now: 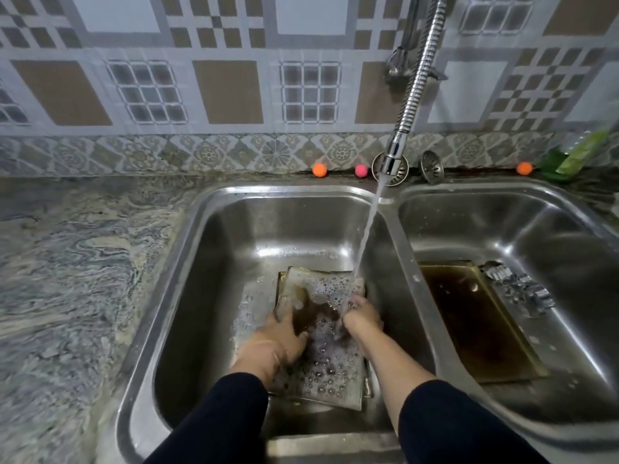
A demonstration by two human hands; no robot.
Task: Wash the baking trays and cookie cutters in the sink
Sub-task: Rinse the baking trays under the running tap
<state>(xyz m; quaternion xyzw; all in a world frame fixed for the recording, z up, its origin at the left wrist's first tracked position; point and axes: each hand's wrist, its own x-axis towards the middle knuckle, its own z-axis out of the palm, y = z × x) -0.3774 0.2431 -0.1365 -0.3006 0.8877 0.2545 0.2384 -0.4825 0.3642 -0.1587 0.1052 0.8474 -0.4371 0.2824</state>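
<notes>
Soapy baking tray (330, 370) lies in the left sink basin (214, 249) under the tap's stream (366, 229). Left hand (284, 333) grips its left edge; right hand (363, 313) rests on it, grip unclear. Another tray (475, 323) and cookie cutters (519, 289) sit in the right basin (569, 262).

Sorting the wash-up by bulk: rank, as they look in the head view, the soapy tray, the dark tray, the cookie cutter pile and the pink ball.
Soapy tray and dark tray: alike, unranked.
Cookie cutter pile.
Pink ball.
</notes>
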